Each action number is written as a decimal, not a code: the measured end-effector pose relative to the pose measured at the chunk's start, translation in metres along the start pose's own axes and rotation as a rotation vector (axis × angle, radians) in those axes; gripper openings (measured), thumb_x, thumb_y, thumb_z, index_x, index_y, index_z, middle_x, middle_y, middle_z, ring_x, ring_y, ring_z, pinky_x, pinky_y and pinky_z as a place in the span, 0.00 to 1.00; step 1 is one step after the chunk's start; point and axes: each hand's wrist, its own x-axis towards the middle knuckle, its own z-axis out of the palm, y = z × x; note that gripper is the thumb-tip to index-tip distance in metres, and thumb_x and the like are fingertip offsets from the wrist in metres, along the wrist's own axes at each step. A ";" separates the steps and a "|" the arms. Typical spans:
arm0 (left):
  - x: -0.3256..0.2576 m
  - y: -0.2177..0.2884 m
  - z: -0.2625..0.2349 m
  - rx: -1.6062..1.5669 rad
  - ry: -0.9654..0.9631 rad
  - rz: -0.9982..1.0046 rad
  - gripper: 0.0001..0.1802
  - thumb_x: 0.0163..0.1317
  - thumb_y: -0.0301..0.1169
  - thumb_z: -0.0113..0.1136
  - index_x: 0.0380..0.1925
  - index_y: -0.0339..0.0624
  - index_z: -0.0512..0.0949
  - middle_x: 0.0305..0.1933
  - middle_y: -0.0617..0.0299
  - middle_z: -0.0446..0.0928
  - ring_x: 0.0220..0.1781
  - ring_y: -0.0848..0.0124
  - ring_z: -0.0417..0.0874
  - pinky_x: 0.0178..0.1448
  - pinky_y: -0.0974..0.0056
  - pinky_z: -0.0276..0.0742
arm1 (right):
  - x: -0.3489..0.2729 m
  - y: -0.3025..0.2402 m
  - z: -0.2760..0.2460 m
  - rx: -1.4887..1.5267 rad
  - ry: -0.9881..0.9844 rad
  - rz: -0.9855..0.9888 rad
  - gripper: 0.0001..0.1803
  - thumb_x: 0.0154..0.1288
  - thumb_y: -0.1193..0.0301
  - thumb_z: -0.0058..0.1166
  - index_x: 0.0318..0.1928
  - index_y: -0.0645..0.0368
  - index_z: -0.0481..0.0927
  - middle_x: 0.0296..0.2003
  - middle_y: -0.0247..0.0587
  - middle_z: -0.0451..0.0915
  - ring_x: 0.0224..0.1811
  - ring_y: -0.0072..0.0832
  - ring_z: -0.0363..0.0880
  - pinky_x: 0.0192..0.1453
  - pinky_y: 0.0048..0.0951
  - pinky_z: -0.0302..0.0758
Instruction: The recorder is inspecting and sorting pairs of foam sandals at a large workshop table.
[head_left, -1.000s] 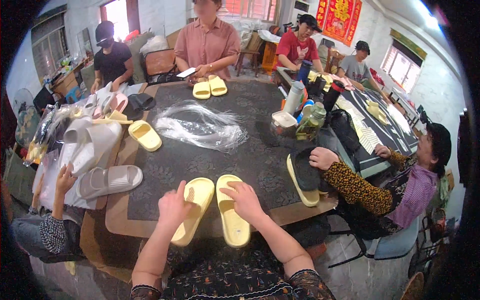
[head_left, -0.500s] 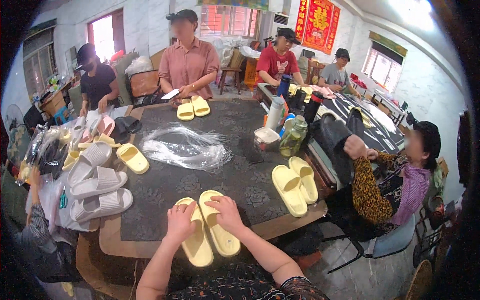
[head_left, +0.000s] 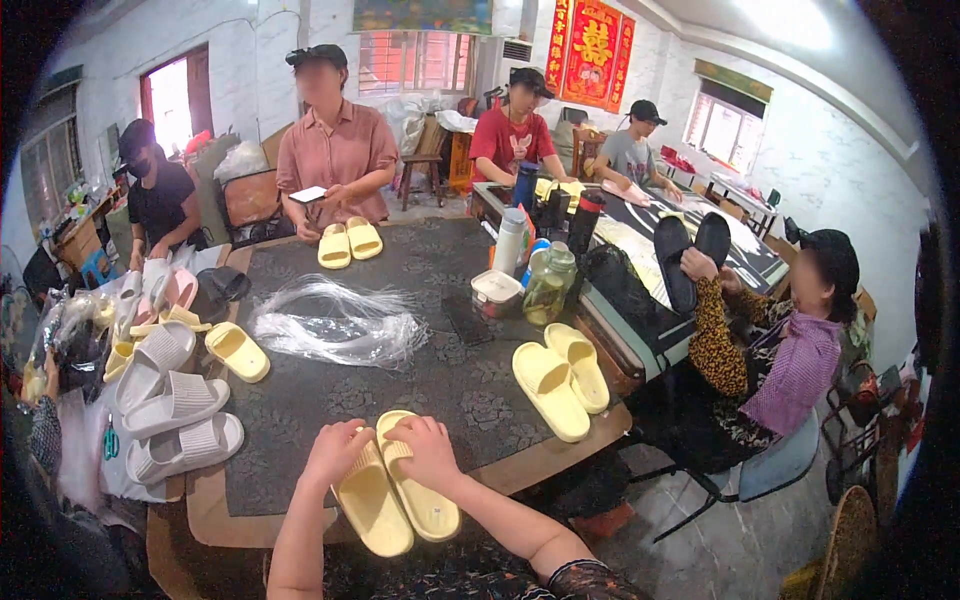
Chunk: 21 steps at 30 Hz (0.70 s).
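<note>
A pair of pale yellow slide slippers lies side by side at the table's near edge, heels toward me. My left hand (head_left: 337,452) is closed over the strap end of the left slipper (head_left: 375,515). The right slipper (head_left: 432,505) has my right hand (head_left: 424,450) closed over its strap, the fingers curled onto the toe end. My hands hide most of both straps. To the right sits another pair of yellow slippers (head_left: 553,390), and a single yellow slipper (head_left: 238,352) lies to the left.
Grey slippers (head_left: 185,445) pile at the left beside teal scissors (head_left: 110,440). Clear plastic strips (head_left: 340,325) lie mid-table. A glass jar (head_left: 550,285), tub (head_left: 496,292) and bottles stand at right. A seated co-worker (head_left: 790,350) holds black slippers (head_left: 694,255); another co-worker (head_left: 338,165) stands opposite with a phone.
The whole view has shifted, with the scene sitting further left and lower. My hands stay on the yellow slippers. At right, the co-worker's black slippers have been raised and turned upright.
</note>
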 end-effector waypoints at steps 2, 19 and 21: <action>0.000 -0.001 0.005 0.052 0.005 -0.013 0.24 0.55 0.45 0.60 0.46 0.40 0.80 0.43 0.49 0.80 0.49 0.55 0.78 0.55 0.55 0.73 | -0.002 -0.001 0.002 0.000 0.020 -0.018 0.24 0.40 0.73 0.59 0.45 0.46 0.79 0.45 0.32 0.73 0.53 0.35 0.68 0.58 0.40 0.64; 0.003 -0.017 0.031 -0.375 0.363 -0.039 0.09 0.53 0.26 0.61 0.35 0.37 0.82 0.29 0.61 0.81 0.29 0.74 0.79 0.37 0.69 0.74 | -0.004 0.003 0.000 0.063 0.053 -0.072 0.24 0.41 0.73 0.59 0.46 0.50 0.80 0.46 0.36 0.75 0.53 0.36 0.69 0.58 0.39 0.64; 0.000 -0.011 0.029 -0.453 0.379 -0.048 0.10 0.54 0.24 0.61 0.37 0.37 0.81 0.31 0.64 0.80 0.31 0.77 0.77 0.38 0.70 0.74 | -0.002 -0.003 -0.011 0.092 -0.011 -0.077 0.24 0.45 0.69 0.57 0.48 0.51 0.79 0.47 0.38 0.74 0.55 0.37 0.68 0.60 0.39 0.62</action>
